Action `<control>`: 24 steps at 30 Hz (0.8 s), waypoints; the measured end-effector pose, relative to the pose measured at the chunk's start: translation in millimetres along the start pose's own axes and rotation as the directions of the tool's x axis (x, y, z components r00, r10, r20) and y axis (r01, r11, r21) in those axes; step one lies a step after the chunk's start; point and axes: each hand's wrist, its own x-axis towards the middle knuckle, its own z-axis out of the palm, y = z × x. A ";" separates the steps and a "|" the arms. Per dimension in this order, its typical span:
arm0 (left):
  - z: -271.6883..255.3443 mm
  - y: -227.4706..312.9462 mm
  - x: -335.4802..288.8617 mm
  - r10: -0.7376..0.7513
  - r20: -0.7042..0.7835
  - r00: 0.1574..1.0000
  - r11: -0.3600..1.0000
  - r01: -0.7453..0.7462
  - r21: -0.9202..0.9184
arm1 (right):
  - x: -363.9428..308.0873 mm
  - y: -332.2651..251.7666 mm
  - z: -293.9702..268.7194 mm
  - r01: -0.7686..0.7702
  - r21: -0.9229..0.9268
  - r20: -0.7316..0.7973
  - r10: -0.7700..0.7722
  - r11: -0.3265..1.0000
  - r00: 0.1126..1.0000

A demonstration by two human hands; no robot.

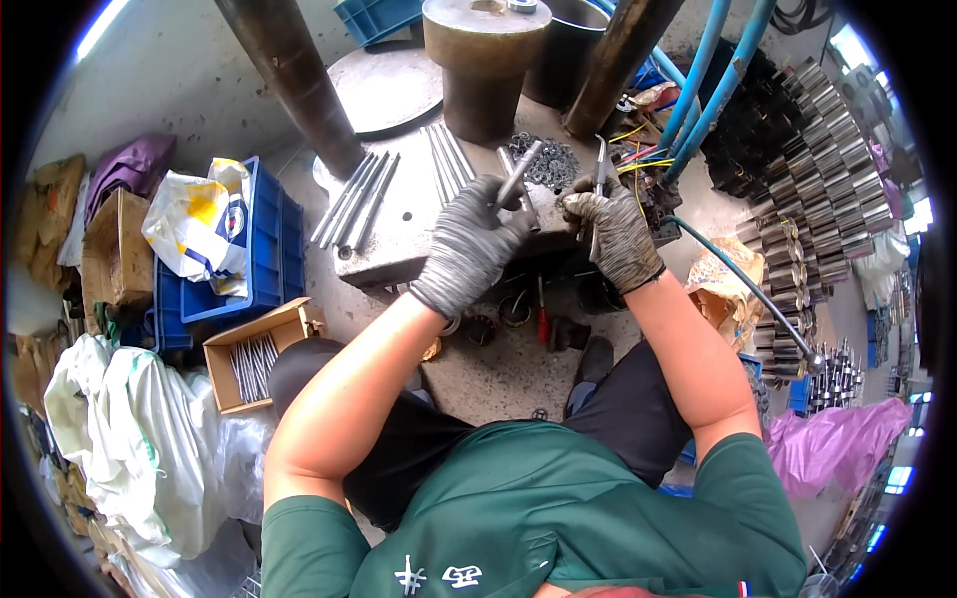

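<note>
Gripping a metal rod [519, 173] near twelve o'clock in the tightly curled left hand [467, 244], bent-tipped pliers [601, 173] toward one-thirty in the closed right hand [615, 232]. Could drop the rod through too slack a hold; could scatter black rings [558, 165], heaped at one, by swinging the pliers low.

Illumination is bright and diffuse. A light strip [103, 28] overexposes at the upper left. Glare marks the metal cylinders [839, 171] at right. Shadow darkens the space beneath the tabletop [397, 239]. Fisheye distortion bends the edges; corners are black.
</note>
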 end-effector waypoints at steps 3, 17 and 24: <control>7.9 6.7 2.9 0.034 0.048 0.998 0.932 -0.049 0.358 | -7.6 -3.8 14.8 -0.100 0.061 -0.001 0.101 0.993 0.995; 18.6 2.1 6.8 -0.002 0.108 0.994 0.959 -0.029 0.283 | -17.3 -8.2 13.1 -0.128 -0.043 -0.059 0.126 0.991 0.990; 15.7 -7.5 6.8 -0.061 0.105 0.993 0.997 0.066 -0.048 | -18.5 -12.0 14.2 -0.086 -0.142 -0.022 0.084 0.986 0.996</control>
